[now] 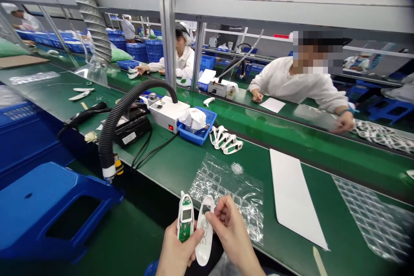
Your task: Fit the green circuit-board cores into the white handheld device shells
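My left hand (183,241) is closed around a white device housing (185,220) that carries a green circuit board and a small grey screen. Its thumb reaches across onto a white shell cover (203,248), which lies face up beside the housing, a small gap apart at the top. My right hand (231,228) grips the cover's right edge, the thumb pressed near a dark window in its upper part. Round openings show lower down in the cover. Under and beyond my hands lies a clear plastic blister sheet (223,185).
Several board-fitted housings (224,140) lie past the sheet, near a blue tray (197,131). A white box (168,112) with a black fume hose (113,116) stands left. White board (296,194) lies right. Co-workers (297,77) sit across the green conveyor (258,131); a blue stool (51,207) is lower left.
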Motion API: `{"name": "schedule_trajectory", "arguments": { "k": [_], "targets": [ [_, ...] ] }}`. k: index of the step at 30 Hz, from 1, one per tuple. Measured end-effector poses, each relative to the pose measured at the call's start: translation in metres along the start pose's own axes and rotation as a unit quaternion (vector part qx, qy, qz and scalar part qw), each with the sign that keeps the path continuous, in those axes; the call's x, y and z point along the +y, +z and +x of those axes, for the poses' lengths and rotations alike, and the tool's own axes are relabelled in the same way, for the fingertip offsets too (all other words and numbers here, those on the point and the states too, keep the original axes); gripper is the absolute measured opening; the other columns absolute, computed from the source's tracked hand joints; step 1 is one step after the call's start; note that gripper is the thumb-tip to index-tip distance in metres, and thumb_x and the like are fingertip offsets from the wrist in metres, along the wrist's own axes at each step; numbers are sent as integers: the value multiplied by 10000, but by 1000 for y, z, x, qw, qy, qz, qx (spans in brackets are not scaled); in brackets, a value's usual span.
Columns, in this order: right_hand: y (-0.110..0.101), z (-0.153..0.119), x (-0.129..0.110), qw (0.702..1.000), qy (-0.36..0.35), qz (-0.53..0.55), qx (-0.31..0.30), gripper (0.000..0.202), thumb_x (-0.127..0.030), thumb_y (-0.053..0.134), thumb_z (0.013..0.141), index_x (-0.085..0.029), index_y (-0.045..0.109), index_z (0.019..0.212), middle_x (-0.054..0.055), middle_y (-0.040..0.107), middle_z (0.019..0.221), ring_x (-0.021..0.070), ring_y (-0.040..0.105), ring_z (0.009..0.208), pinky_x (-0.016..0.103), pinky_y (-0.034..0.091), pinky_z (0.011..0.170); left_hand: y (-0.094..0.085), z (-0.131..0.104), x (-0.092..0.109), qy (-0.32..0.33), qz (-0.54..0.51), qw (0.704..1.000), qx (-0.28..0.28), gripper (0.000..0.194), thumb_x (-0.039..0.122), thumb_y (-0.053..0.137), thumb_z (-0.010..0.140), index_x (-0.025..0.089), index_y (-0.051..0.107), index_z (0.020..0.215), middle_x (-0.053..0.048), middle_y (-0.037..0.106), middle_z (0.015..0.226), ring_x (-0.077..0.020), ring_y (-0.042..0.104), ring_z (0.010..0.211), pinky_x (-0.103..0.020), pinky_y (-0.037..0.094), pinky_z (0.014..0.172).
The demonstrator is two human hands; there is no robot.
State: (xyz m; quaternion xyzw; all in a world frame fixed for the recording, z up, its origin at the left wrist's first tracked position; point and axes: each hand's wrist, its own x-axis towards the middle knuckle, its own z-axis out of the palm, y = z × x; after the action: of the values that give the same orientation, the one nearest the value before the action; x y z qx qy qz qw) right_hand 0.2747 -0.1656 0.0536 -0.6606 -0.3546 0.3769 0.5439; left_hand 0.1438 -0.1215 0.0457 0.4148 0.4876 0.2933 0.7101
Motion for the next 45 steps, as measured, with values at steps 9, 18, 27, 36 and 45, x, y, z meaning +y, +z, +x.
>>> {"name": "schedule_trajectory", "arguments": {
  "k": [9, 18, 27, 36, 45],
  "targets": [
    [105, 9, 21, 972, 67, 168, -147, 416, -581, 604, 804, -166, 583, 801, 21, 602, 651, 123, 535, 471, 226, 423, 427, -74, 16, 1, 40, -137, 987, 80, 632, 579, 766, 611, 181, 551, 1053, 73, 508, 552, -23, 304, 369, -139, 164, 352],
    [273, 69, 10, 908, 214, 240, -268, 559, -698, 621, 684, -145, 544, 669, 3, 544, 460, 52, 400, 292, 135, 162, 245, -202, 50, 20, 67, -300, 908, 285, 313, 425, 526, 883, 129, 608, 829, -14, 608, 577, -117, 568, 465, -198, 441, 443],
    [239, 76, 19, 929, 180, 242, -214, 603, -726, 605, 665, -142, 572, 811, -10, 584, 467, 48, 398, 281, 128, 98, 258, -165, 76, 22, 55, -292, 934, 199, 463, 589, 618, 764, 130, 635, 825, 16, 568, 476, -106, 513, 399, -177, 337, 371],
    [282, 68, 7, 919, 192, 237, -249, 565, -692, 620, 670, -145, 570, 803, -28, 558, 430, 56, 403, 272, 131, 174, 239, -200, 59, 33, 88, -294, 915, 262, 401, 549, 595, 802, 152, 592, 857, 36, 564, 500, -89, 496, 393, -182, 370, 398],
    [240, 66, 21, 935, 177, 234, -201, 556, -691, 625, 667, -141, 562, 731, -16, 566, 422, 51, 415, 276, 122, 119, 248, -168, 71, 14, 53, -276, 938, 202, 469, 611, 603, 758, 144, 604, 727, 28, 544, 471, -95, 491, 385, -182, 352, 381]
  ]
}}
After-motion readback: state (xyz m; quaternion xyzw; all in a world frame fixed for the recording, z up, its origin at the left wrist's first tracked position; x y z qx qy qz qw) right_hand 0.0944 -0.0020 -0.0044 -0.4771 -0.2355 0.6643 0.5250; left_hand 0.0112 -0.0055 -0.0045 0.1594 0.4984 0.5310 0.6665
